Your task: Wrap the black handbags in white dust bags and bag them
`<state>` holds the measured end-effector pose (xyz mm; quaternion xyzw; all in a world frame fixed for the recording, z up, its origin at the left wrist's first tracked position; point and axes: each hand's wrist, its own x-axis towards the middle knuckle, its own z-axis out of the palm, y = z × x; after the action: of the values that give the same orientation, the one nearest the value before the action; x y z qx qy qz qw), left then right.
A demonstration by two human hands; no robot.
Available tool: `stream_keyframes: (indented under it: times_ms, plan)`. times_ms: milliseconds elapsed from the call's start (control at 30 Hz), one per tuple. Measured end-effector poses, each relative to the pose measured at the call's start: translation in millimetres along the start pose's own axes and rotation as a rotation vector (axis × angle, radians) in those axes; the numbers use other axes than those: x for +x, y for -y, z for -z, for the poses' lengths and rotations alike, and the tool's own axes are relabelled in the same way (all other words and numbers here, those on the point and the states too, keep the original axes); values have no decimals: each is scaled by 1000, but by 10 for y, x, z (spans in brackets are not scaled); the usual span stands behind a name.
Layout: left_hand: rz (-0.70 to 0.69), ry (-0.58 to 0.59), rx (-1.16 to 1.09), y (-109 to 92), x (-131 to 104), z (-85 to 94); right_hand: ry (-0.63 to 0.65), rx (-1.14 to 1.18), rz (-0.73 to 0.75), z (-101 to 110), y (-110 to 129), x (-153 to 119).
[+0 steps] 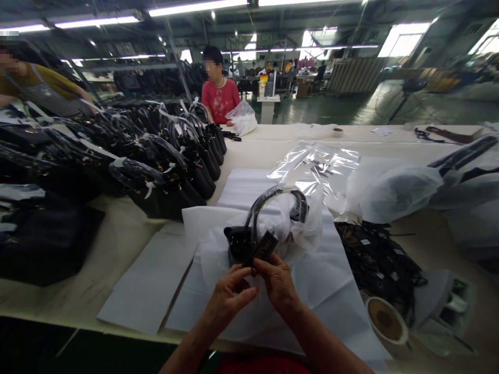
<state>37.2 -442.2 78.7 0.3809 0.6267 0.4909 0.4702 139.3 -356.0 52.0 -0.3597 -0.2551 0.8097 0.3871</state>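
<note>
A black handbag (238,243) with plastic-wrapped handles lies on white tissue paper, partly covered by it. In front of the bag, a black tag (266,246) with lettering is pinched between the thumb and fingers of my right hand (277,280). Close beside it, my left hand (233,291) has its fingertips at the tag's lower end, near a thin dark part. Its thumb is stretched toward my right hand. What exactly the left fingertips hold is too small to make out.
Rows of black handbags (171,192) fill the left side. Clear plastic (319,161), wrapped bags (393,187), a pile of black tags (378,265) and a tape roll (385,319) lie at right. Two people (220,98) stand across the table (268,135).
</note>
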Motion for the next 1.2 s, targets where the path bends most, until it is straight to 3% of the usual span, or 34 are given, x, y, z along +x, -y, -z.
stream_keyframes:
  times_ms: [133,300,467,600,767,1000,1200]
  plan:
    - [-13,15,52,11,15,0,104,-138,79,71,-27,-13]
    - [21,56,-224,-23,57,59,279,-383,193,193,-52,-53]
    - [47,33,-244,-63,153,96,419,-563,287,293,-61,-56]
    - [51,21,-132,-75,193,109,261,-657,398,301,-154,-35]
    - [-7,-12,-20,-76,215,100,67,-583,438,194,-276,-62]
    - [-48,-29,0,-103,247,70,-5,-496,444,171,-287,-112]
    - [-86,-173,271,-132,151,160,-25,-483,445,272,-113,-96]
